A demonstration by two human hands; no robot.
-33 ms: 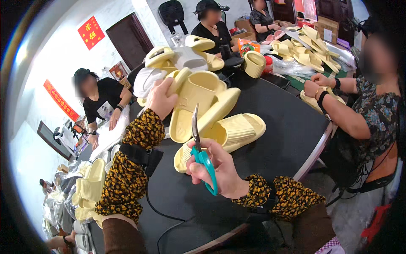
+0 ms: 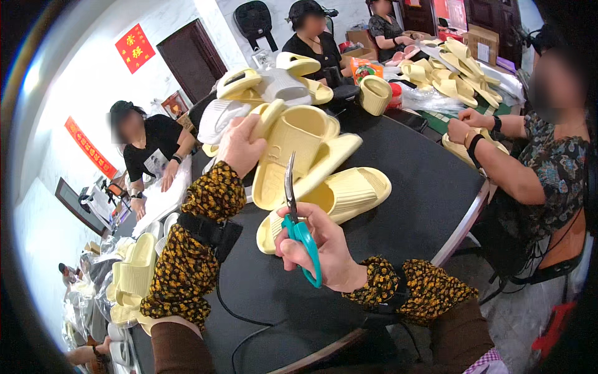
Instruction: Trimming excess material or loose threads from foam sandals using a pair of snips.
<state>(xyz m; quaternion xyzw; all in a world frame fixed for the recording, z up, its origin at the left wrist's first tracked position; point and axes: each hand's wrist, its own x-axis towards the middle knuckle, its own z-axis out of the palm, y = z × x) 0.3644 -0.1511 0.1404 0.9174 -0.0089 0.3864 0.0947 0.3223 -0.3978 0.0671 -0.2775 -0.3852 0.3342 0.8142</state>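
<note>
My left hand [image 2: 242,147] grips the heel end of a pale yellow slide sandal [image 2: 293,149], holding it up, tilted, over the black table [image 2: 411,187]. My right hand [image 2: 319,249] holds scissors [image 2: 299,224] with teal handles, blades pointing up toward that sandal's lower edge. Just behind the scissors another yellow sandal [image 2: 339,199] lies flat on the table. A third sandal's sole [image 2: 336,156] sticks out under the held one.
More yellow and white sandals [image 2: 274,81] are heaped at the table's far side and on a farther table [image 2: 455,75]. A person at right [image 2: 529,162] handles a sandal; others sit at left and behind. Stacked sandals [image 2: 131,280] stand at lower left. A black cable [image 2: 243,318] crosses the near table edge.
</note>
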